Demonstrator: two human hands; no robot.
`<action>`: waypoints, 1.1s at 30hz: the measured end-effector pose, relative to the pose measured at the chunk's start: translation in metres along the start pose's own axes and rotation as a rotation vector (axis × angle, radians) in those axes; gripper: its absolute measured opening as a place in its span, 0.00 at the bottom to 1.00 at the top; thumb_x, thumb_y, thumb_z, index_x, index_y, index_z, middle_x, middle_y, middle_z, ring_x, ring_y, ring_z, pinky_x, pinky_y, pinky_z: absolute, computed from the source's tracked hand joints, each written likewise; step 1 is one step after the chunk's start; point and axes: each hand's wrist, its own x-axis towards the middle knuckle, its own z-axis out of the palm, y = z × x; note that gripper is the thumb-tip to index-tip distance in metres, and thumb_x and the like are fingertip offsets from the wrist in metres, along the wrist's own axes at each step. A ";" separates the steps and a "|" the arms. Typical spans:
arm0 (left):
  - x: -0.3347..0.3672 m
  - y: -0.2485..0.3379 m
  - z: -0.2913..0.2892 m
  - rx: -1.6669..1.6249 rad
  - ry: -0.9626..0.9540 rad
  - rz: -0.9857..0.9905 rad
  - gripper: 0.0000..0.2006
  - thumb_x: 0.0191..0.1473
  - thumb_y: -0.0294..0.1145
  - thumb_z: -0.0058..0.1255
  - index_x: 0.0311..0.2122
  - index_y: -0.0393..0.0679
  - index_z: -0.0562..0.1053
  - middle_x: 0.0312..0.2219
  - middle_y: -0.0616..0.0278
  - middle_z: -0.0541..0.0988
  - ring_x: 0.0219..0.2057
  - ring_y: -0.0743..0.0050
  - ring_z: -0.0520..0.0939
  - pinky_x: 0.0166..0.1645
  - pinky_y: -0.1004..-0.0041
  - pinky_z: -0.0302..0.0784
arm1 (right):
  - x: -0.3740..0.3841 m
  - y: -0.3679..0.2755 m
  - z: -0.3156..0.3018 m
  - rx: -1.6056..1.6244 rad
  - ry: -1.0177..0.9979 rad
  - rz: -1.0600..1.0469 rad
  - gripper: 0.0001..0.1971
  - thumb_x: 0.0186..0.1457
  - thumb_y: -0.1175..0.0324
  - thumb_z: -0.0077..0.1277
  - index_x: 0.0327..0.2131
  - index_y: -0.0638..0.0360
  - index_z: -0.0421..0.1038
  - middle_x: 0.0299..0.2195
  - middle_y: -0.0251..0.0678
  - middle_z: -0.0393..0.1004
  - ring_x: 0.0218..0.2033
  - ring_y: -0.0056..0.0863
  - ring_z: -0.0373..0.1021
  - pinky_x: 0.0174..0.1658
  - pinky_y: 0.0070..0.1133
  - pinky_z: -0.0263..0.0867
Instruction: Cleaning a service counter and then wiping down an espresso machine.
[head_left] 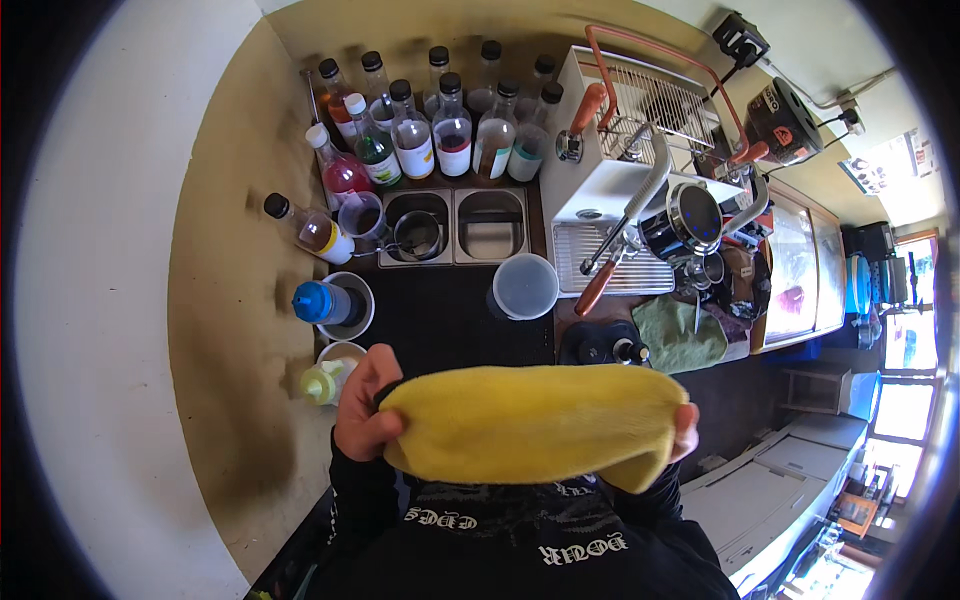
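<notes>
A yellow cloth, folded into a long band, is stretched level between both hands in front of my chest. My left hand pinches its left end, thumb in front. At the other end my right hand grips the cloth; most of its fingers are hidden behind the fabric. The lower right corner of the cloth hangs in a loose fold. Beyond it lies the black counter mat, with a translucent round tub on its far right part.
Syrup bottles crowd the back corner behind two steel pans. An espresso machine stands at the right, a green cloth before it. Squeeze bottles in cups line the left wall. A tamper rests near the cloth.
</notes>
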 end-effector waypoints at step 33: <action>0.108 -0.170 -0.118 2.167 -0.341 0.181 0.17 0.63 0.42 0.39 0.53 0.46 0.67 0.50 0.62 0.72 0.53 0.68 0.71 0.57 0.67 0.64 | 0.048 0.050 -0.030 -1.185 0.133 0.364 0.16 0.63 0.69 0.44 0.51 0.66 0.59 0.46 0.42 0.70 0.44 0.26 0.72 0.46 0.20 0.68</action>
